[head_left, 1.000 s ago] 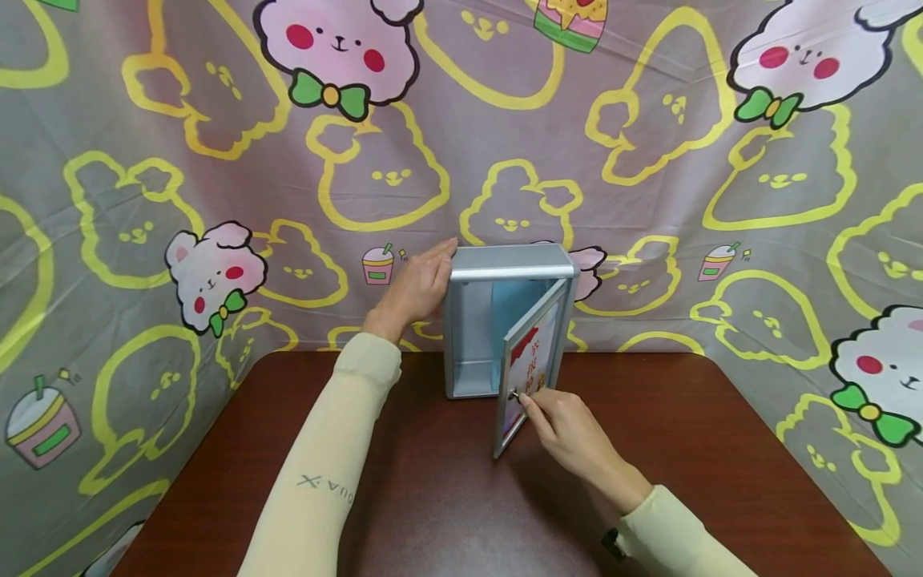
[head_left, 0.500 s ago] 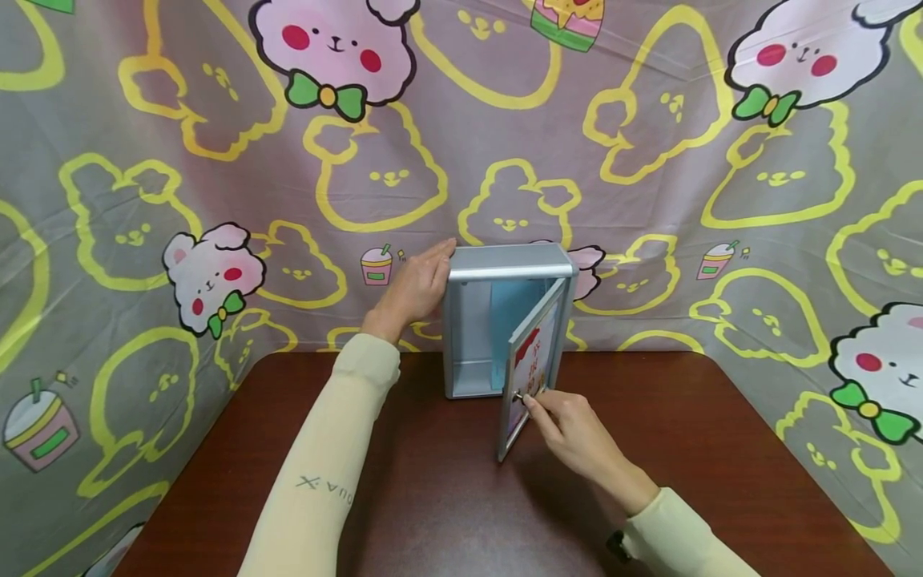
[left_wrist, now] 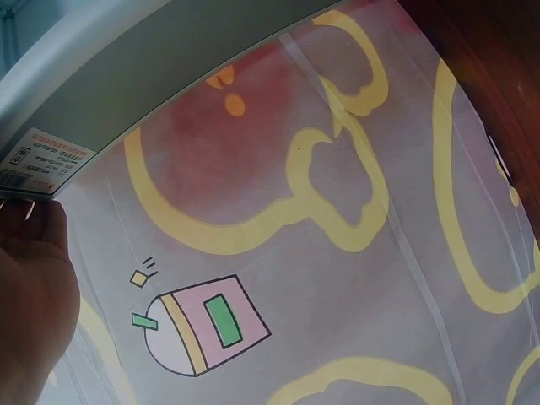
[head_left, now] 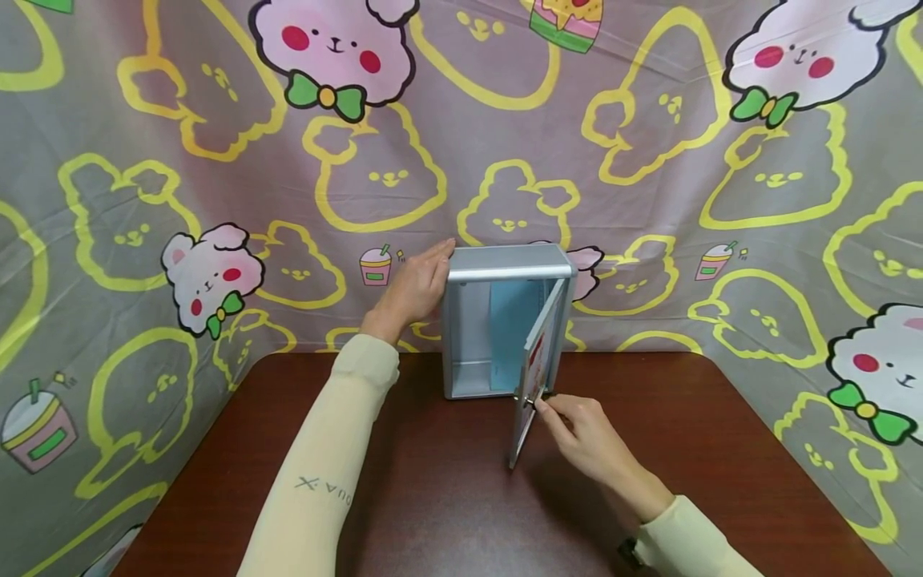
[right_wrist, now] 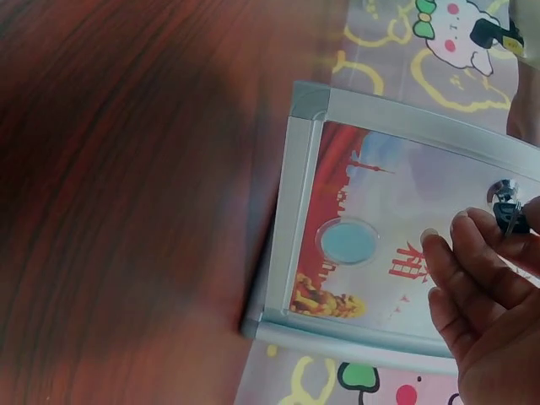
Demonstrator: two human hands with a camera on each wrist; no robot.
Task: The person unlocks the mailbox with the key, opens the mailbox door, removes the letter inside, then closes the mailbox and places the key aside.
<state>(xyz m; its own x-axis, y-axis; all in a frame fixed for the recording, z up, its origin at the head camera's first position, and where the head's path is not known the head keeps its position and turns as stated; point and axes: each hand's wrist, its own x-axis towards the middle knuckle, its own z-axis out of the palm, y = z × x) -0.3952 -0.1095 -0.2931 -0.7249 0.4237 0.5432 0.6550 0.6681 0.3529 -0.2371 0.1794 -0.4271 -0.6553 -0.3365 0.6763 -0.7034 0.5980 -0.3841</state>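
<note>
A silver metal box (head_left: 508, 259) stands upright just right of centre in the head view, towards the far edge of the dark reddish-brown tabletop (head_left: 433, 505). Its door (head_left: 536, 365) hangs open, joined to the box's right side and pointing towards the bottom of the frame. In the opening, left of the door, shows a flat light-blue surface (head_left: 507, 336).

Of the two hands, the left hand (head_left: 414, 284) rests against the upper left corner of the box, fingers extended and together; in the left wrist view it sits at the left edge, touching the box beside a printed label (left_wrist: 46, 160).

The right hand (head_left: 590, 439), right of the door, pinches a small key with a black head (right_wrist: 509, 216) between thumb and finger, at the round metal lock (right_wrist: 504, 191). The right wrist view shows its other fingers loosely bent before the door's printed front, with red lettering (right_wrist: 409, 263) and a round pale-blue window (right_wrist: 348, 242) at centre.

Pale sleeves (head_left: 310, 457) cover both forearms. Behind everything hangs a grey-pink cloth (head_left: 476, 128) with yellow outlines and cartoon rabbits.
</note>
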